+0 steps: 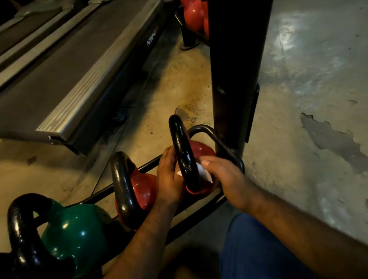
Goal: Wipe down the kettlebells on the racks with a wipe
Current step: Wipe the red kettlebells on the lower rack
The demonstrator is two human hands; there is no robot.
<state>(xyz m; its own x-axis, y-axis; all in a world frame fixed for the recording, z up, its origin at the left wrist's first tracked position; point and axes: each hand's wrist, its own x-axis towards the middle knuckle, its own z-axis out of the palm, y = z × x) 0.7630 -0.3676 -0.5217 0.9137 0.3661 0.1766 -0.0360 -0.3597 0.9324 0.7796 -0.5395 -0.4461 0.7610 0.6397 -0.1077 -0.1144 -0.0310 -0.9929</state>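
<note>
Right now the work is on the red kettlebell (199, 153) at the far right end of the low rack (224, 145), hard against the black upright post (236, 66). It looks like a heavy, rigid lump of iron with a glossy black handle (183, 153), and the sheen suggests a slick surface, so the handle loop is the sensible place to hold it; it should not shift under light rubbing. The white wipe (204, 174), by contrast, is thin and soft and will fold wherever the fingers press it.

The right hand (223, 176) sits just to the right of the handle's base, fingers curled, pinching the wipe against the near leg of the handle with the thumb on top. The left hand (169, 179) is on the other side of the same handle, fingers wrapped round toward the bell, apparently steadying it; a sliver of white shows by its fingers, though whether it holds that part of the wipe is unclear.

Next along the rack toward its left end stand a second red kettlebell (143, 192), touching the left wrist, then a green kettlebell (79, 232). Beyond the rack lies a treadmill (65, 78) on the worn concrete floor (319, 81), with more red kettlebells (193, 10) on another rack farther off.
</note>
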